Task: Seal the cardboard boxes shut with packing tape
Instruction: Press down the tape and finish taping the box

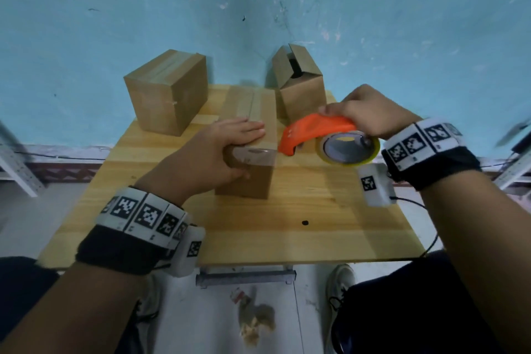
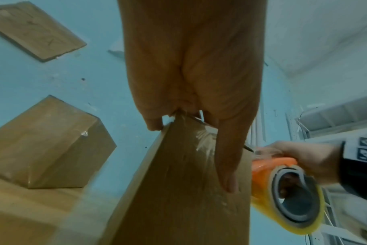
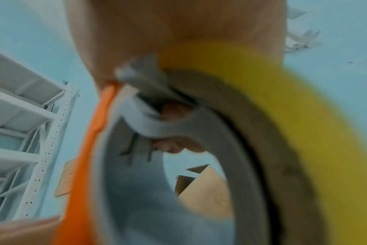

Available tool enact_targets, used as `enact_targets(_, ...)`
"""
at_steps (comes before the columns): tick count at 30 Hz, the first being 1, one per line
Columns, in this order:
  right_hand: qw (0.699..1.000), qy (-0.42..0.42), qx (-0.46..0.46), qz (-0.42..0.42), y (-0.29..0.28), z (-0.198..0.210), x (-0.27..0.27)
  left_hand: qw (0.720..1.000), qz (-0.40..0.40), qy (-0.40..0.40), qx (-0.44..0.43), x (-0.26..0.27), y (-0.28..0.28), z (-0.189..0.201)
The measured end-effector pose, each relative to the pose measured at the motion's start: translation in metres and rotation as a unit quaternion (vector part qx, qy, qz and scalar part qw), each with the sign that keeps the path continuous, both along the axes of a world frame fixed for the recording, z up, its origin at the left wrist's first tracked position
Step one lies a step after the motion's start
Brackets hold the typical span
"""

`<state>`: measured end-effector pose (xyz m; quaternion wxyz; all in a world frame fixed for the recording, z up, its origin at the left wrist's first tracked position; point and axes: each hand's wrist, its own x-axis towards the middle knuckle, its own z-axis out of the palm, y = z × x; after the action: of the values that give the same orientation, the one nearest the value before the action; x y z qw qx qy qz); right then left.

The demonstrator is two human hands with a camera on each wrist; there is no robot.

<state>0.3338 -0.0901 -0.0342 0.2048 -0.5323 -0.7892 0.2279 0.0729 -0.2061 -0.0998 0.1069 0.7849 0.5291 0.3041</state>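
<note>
On the wooden table (image 1: 287,224) stands a narrow cardboard box (image 1: 247,181), with clear tape (image 1: 253,154) folded over its near top edge. My left hand (image 1: 230,141) lies on it, fingers flat on the top and thumb (image 2: 228,157) pressed down the taped front face (image 2: 178,190). Just right of the box, my right hand (image 1: 365,115) grips an orange tape dispenser (image 1: 316,128) carrying a yellowish tape roll (image 1: 347,149). The dispenser's nose sits at the box's right top corner. In the right wrist view the roll (image 3: 283,116) fills the blurred frame.
A taped-shut box (image 1: 166,92) stands at the table's back left. Another box (image 1: 298,80) with raised flaps stands at the back right, against the blue wall. White metal shelving (image 3: 21,116) stands to the side. Cardboard scraps (image 1: 255,322) lie on the floor below the table's front edge.
</note>
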Motion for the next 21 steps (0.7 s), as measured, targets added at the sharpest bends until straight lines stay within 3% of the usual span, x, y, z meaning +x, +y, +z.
enact_targets(3, 0.989, 0.008, 0.131, -0.073, -0.020, -0.022, 0.002, 1.000, 0.009, -0.006, -0.018, 0.001, -0.003, 0.001)
enact_targets(7, 0.963, -0.091, 0.239, -0.087, -0.043, -0.065, -0.016, 0.997, 0.026, -0.050, -0.053, 0.006, -0.009, 0.005)
enact_targets(11, 0.949, -0.199, 0.233, -0.079, -0.051, -0.076, -0.033, 0.997, 0.042, -0.059, -0.028, 0.009, -0.007, 0.003)
enact_targets(17, 0.979, -0.180, 0.098, -0.013, -0.054, -0.087, -0.038, 0.988, 0.122, -0.084, 0.041, 0.022, -0.002, -0.005)
enact_targets(21, 0.978, -0.145, 0.145, -0.029, -0.064, -0.077, -0.039, 0.985, 0.161, -0.057, 0.031, 0.027, 0.002, -0.006)
